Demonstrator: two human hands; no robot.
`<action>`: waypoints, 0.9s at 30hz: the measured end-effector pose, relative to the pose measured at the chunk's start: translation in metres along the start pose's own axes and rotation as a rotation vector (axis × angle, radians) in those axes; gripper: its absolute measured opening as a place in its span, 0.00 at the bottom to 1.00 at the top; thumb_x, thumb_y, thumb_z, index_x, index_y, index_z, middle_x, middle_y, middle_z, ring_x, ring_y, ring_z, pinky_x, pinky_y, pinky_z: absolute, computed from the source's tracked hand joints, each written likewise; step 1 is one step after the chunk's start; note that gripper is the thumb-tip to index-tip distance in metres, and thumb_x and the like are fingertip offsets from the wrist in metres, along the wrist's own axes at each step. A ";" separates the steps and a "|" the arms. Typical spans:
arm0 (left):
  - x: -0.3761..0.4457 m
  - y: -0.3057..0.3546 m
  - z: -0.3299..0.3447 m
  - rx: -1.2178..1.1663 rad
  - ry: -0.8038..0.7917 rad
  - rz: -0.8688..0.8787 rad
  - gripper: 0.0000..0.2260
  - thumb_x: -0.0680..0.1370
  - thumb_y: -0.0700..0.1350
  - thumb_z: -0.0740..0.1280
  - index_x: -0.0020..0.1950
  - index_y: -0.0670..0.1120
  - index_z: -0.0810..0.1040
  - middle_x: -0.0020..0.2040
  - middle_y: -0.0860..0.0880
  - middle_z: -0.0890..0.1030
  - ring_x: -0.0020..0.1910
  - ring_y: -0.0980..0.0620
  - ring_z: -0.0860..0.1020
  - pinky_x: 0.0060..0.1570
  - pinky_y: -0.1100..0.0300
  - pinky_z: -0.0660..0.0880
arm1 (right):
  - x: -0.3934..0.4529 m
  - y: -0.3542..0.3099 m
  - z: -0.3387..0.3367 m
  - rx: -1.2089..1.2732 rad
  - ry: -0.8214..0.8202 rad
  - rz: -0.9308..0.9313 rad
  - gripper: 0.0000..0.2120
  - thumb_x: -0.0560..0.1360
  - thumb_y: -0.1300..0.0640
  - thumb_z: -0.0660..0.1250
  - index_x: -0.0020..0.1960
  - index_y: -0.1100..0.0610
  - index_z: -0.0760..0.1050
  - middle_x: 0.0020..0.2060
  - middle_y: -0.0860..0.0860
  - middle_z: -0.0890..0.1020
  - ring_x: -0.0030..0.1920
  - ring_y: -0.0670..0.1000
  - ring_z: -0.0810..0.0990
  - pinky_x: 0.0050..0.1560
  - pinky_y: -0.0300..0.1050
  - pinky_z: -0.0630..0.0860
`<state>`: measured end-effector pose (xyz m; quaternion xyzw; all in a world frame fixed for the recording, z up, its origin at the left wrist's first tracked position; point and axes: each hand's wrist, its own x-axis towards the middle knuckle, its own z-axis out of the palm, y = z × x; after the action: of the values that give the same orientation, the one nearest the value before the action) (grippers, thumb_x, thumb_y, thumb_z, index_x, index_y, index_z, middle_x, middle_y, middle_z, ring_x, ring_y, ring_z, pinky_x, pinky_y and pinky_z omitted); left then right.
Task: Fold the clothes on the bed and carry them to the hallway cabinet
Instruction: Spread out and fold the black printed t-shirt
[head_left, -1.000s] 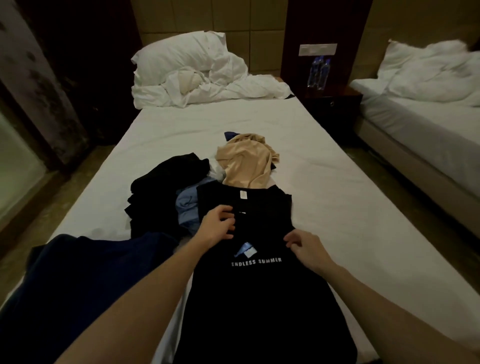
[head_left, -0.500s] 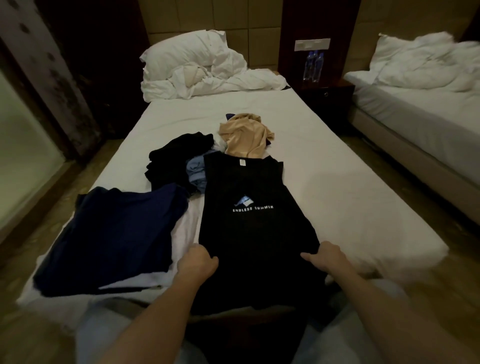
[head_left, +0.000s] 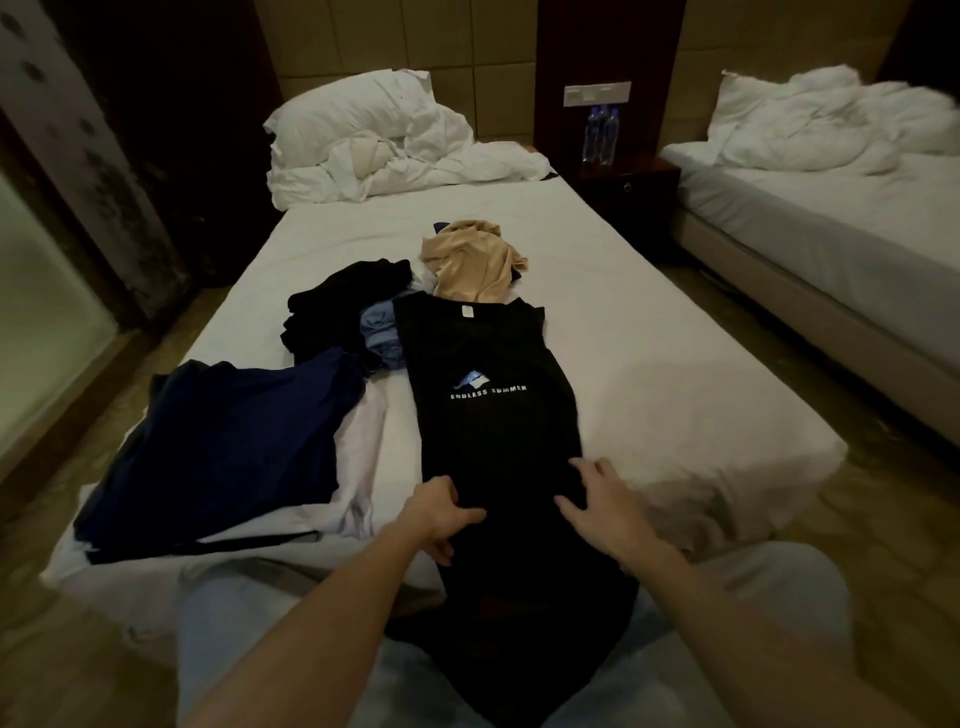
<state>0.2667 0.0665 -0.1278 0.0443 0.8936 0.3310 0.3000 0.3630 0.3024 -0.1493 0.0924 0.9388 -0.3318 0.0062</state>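
Observation:
A black T-shirt (head_left: 493, 415) printed "ENDLESS SUMMER" lies lengthwise on the white bed (head_left: 675, 364). Its sides are folded in and its lower part hangs over the foot edge. My left hand (head_left: 441, 514) is at the shirt's left edge, thumb on top and fingers curled at the fabric. To its right, my right hand (head_left: 597, 499) rests flat on the shirt with fingers spread. A folded navy garment (head_left: 223, 441) lies left of it on a white garment (head_left: 358, 467). Farther up are a black heap (head_left: 343, 306), a light blue garment (head_left: 382, 332) and a beige garment (head_left: 472, 260).
A pillow and crumpled duvet (head_left: 363, 135) lie at the head of the bed. A dark nightstand (head_left: 628, 182) with water bottles (head_left: 600, 132) stands between this bed and a second bed (head_left: 831, 234) at the right. Floor runs along both sides.
Both hands came down from the shirt's chest to its lower part. Since half a second ago they moved inward from the outer edges, and the right hand opened flat.

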 end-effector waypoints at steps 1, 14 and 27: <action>0.001 0.002 0.001 0.002 0.009 0.015 0.15 0.78 0.53 0.69 0.54 0.43 0.72 0.47 0.41 0.80 0.32 0.44 0.82 0.27 0.55 0.78 | -0.002 -0.002 0.004 -0.068 -0.046 -0.051 0.27 0.80 0.39 0.58 0.71 0.56 0.69 0.62 0.51 0.69 0.59 0.53 0.74 0.62 0.46 0.73; 0.028 -0.061 -0.010 1.043 0.109 0.813 0.36 0.74 0.42 0.72 0.78 0.43 0.59 0.78 0.44 0.58 0.76 0.46 0.61 0.74 0.57 0.59 | 0.016 0.045 0.005 -0.885 -0.228 -0.454 0.48 0.49 0.58 0.84 0.67 0.52 0.72 0.66 0.57 0.76 0.62 0.59 0.78 0.54 0.54 0.79; 0.032 -0.048 -0.007 0.597 0.225 0.752 0.12 0.82 0.50 0.59 0.60 0.48 0.78 0.54 0.48 0.77 0.48 0.46 0.79 0.50 0.49 0.77 | 0.046 0.029 0.019 -0.510 0.052 -0.339 0.18 0.73 0.47 0.52 0.52 0.51 0.78 0.51 0.49 0.79 0.51 0.53 0.78 0.53 0.52 0.72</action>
<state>0.2418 0.0340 -0.1694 0.4120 0.8983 0.1485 0.0354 0.3217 0.3200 -0.1854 -0.0616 0.9937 -0.0792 -0.0504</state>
